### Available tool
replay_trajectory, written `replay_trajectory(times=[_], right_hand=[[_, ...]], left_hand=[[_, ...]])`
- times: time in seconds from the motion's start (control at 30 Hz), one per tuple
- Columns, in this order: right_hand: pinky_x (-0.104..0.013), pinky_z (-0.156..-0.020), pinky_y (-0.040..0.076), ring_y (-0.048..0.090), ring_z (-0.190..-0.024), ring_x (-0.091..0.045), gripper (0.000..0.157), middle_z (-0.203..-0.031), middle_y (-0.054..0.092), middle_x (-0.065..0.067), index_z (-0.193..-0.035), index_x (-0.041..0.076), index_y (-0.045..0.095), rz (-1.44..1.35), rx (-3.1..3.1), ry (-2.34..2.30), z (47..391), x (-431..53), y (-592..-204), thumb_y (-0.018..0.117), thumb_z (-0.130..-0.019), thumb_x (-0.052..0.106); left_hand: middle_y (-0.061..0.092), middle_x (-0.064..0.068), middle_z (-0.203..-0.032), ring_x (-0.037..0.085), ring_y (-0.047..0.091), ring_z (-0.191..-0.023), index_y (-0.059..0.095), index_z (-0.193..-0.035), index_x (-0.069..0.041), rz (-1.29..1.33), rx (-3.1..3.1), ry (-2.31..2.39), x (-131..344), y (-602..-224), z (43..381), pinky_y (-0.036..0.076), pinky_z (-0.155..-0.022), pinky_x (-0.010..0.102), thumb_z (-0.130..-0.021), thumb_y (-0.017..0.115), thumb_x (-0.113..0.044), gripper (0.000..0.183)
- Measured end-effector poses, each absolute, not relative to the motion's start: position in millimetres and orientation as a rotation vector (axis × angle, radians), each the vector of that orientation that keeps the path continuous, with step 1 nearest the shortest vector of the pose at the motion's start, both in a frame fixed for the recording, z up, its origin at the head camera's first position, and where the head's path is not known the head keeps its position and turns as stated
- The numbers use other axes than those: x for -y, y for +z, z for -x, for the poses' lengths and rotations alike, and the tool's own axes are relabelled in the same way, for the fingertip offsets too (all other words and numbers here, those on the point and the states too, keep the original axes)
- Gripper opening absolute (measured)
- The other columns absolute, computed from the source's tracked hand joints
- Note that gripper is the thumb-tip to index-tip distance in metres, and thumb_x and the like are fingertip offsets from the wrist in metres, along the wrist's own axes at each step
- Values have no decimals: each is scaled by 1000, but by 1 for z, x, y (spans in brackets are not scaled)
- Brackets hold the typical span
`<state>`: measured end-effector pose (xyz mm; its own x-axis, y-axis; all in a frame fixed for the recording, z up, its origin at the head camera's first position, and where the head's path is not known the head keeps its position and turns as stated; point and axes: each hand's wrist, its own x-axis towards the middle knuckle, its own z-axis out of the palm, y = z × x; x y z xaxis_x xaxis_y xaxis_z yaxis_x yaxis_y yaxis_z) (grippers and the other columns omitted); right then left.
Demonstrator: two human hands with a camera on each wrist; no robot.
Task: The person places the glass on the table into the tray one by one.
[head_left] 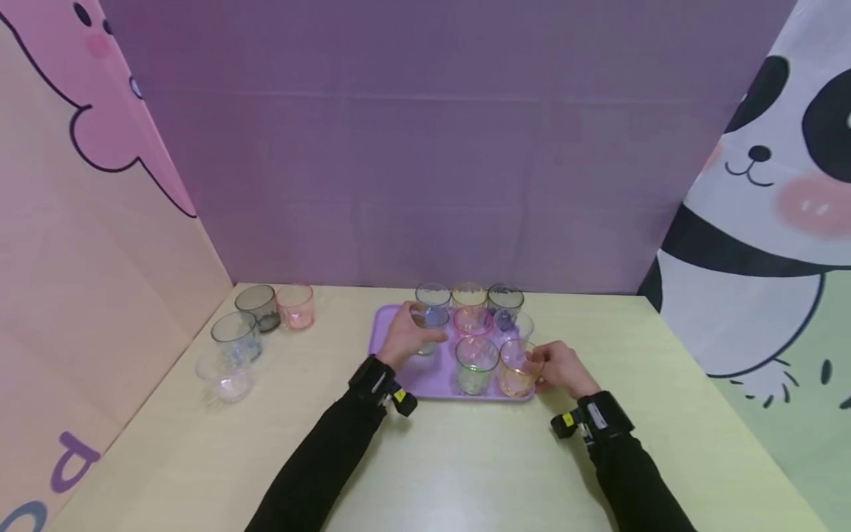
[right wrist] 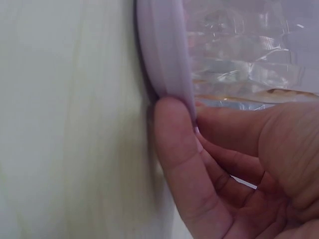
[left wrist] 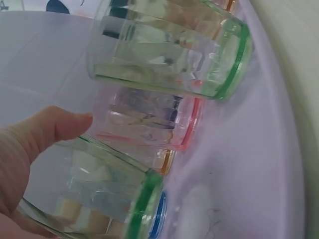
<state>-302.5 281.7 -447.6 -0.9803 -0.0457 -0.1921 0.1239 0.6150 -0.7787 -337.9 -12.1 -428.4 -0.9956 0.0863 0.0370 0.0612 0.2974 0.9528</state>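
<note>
A glass [left wrist: 143, 204] is gripped, part-hidden, by left fingers [left wrist: 57, 123]; a tray edge [right wrist: 167, 55] is pinched by right fingers [right wrist: 178, 149], surface [right wrist: 75, 124] alongside.

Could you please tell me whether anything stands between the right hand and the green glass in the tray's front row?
Yes: in the head view, the yellow glass stands at the front right corner of the purple tray, between the right hand and the green glass.

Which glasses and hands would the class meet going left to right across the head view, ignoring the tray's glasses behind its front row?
Clear glass, blue glass, gray glass, pink glass, left hand, green glass, yellow glass, right hand.
</note>
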Motion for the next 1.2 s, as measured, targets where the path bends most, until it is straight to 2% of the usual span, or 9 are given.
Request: replay_trajectory(times=[0.23, 0.5, 0.8, 0.97, 1.2], right_hand=[[-32, -59, 54, 59, -72, -20, 18, -96, 60, -14, -98, -2, 65, -49, -2659, -1281, 303, -282, -447, 64, -84, 9], [-32, -58, 54, 59, -72, -20, 14, -93, 60, -13, -93, 0, 66, -40, -2663, -1280, 302, -281, -448, 64, -83, 9], [-32, -57, 54, 59, -69, -19, 9, -87, 59, -11, -86, 0, 65, -33, -2672, -1284, 302, -281, -447, 64, -83, 9], [-31, -56, 54, 59, -69, -20, 9, -87, 58, -12, -79, 0, 63, -31, -2679, -1283, 302, -282, -449, 65, -82, 8], [-31, -56, 54, 59, -70, -19, 7, -88, 57, -13, -82, 0, 64, -27, -2680, -1289, 304, -283, -451, 63, -83, 7]], left_hand=[[46, 15, -129, 30, 46, -115, 35, -134, -3, -101, -2495, 1819, 8, -432, 334, 41, -95, 42, -58, 83, -19, 92], [48, 15, -125, 29, 49, -109, 38, -132, -10, -104, -2535, 1783, 7, -437, 334, 47, -84, 40, -57, 84, -18, 89], [49, 19, -125, 32, 48, -113, 36, -131, -2, -31, -2612, 1749, 2, -437, 335, 40, -95, 42, -55, 85, -17, 92], [48, 19, -127, 32, 47, -114, 35, -131, -3, -38, -2615, 1746, 1, -437, 335, 40, -96, 43, -56, 85, -18, 91], [45, 18, -131, 32, 45, -117, 34, -132, -6, -53, -2571, 1796, 2, -438, 335, 38, -97, 44, -56, 85, -19, 92]])
